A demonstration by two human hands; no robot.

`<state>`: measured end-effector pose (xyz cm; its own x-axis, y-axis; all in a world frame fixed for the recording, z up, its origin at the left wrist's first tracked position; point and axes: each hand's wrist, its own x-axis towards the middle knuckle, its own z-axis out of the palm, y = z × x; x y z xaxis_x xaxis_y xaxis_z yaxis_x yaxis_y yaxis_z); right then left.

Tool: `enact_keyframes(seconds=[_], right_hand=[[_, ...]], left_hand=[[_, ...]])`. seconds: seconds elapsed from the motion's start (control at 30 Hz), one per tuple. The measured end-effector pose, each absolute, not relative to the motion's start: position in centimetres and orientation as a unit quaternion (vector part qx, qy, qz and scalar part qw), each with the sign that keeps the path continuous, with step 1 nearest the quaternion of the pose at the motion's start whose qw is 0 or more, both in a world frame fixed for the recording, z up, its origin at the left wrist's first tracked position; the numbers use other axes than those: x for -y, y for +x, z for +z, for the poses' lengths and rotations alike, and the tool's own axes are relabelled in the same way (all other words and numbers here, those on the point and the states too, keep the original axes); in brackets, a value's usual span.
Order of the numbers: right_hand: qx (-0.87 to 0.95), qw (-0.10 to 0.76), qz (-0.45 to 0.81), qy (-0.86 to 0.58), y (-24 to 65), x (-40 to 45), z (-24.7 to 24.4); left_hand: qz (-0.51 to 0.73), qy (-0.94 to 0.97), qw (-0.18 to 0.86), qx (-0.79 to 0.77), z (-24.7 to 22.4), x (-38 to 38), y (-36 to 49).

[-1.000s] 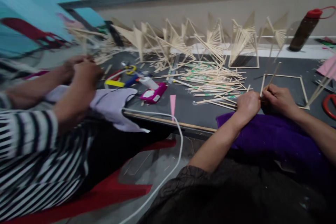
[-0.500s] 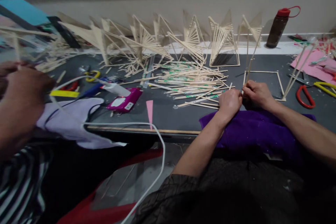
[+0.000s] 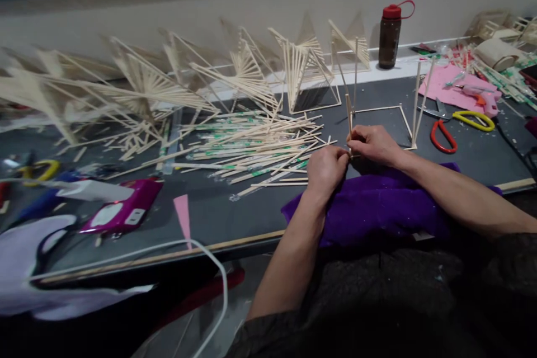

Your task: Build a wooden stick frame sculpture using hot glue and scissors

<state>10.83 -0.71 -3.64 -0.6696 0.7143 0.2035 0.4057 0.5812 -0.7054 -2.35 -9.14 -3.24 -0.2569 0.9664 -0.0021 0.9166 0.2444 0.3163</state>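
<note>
My right hand [image 3: 375, 144] is closed in a pinch on a thin upright wooden stick [image 3: 349, 114]. This is at the near left corner of a square stick frame [image 3: 405, 123]. Paired sticks [image 3: 420, 100] rise from the frame's near right corner, and others stand at its left side. Against the same near left corner is my left hand [image 3: 328, 170], its fingers curled shut; what they pinch is hidden. Beneath both wrists lies a purple cloth [image 3: 377, 201] at the table edge.
Loose and wrapped sticks [image 3: 260, 145] lie left of my hands. Fan-shaped stick models [image 3: 300, 67] line the wall near a bottle [image 3: 389, 39]. Red-and-yellow-handled cutters [image 3: 443, 135] and a pink glue gun [image 3: 482, 98] lie right. A magenta device [image 3: 126, 207] and white cable [image 3: 222, 268] are left.
The view has swung right, so the table things appear further left and the other person's hands are out of sight. My hands stay closed at the same frame corner.
</note>
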Motion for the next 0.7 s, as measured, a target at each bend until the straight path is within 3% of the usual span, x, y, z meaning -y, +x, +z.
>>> enact_keyframes(seconds=[0.43,0.7], right_hand=[[0.859,0.212,0.303,-0.355,11.3,0.5,-3.2],[0.917,0.114,0.13,-0.36,12.6,0.4,-3.0]], left_hand=[[0.125,0.6,0.069,-0.787,-3.2,9.5,-2.3],[0.089,0.591,0.058,-0.799,-3.4,9.5,-2.1]])
